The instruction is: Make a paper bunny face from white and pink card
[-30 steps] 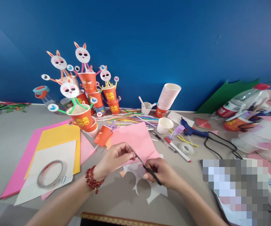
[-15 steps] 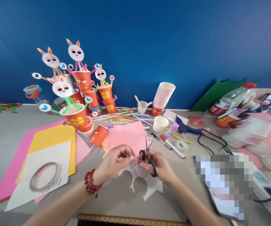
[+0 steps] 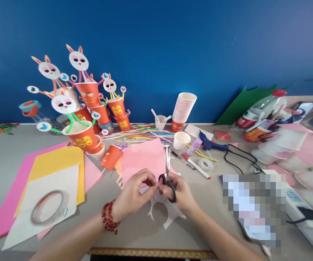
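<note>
Over the front of the table, my left hand pinches thumb and forefinger together; what lies between the fingertips is too small to make out. A red bead bracelet circles that wrist. My right hand holds black-handled scissors by the finger loops, blades pointing away from me. Its fingertips meet those of my left hand. Beneath the hands lies a white paper scrap with round cut-outs. A pink paper sheet lies just beyond them.
Rabbit-faced paper cups stand stacked at the left. Coloured sheets lie in front, with a tape roll on top. Behind are coloured sticks and a cup stack. To the right lie a marker, a glue gun with its cord, and a power strip.
My two hands have come together so their fingertips meet. The scissor blades look closer to each other. The whole view has shifted slightly, with things appearing further left.
</note>
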A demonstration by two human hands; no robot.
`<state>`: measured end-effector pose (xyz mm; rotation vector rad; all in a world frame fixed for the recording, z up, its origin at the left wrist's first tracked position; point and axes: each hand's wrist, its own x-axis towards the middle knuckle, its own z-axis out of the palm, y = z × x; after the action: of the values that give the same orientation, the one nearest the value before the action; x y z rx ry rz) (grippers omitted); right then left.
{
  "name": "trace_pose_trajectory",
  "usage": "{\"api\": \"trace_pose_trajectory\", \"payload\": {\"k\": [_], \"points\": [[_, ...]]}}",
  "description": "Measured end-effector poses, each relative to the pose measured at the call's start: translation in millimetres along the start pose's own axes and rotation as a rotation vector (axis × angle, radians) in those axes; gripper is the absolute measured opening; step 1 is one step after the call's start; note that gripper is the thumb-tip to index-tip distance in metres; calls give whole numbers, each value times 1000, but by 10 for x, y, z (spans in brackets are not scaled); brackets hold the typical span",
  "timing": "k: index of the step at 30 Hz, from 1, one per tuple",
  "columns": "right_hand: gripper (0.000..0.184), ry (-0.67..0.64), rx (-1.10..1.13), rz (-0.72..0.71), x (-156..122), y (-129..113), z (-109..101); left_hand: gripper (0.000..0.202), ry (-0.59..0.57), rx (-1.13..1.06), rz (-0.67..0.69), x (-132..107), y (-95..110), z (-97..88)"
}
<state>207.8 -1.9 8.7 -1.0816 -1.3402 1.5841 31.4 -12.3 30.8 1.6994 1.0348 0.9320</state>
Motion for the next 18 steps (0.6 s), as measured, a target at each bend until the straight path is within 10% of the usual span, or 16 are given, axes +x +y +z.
{"api": "trace_pose_trajectory", "payload": {"k": [10,18], "points": [[34,105,33,-119,-61,-31,116,21,47,-242,-93,-50,-33,100],[51,-227,-56,76,-36,-43,-38,21,96,-299,-100,22,48,-135]]}}
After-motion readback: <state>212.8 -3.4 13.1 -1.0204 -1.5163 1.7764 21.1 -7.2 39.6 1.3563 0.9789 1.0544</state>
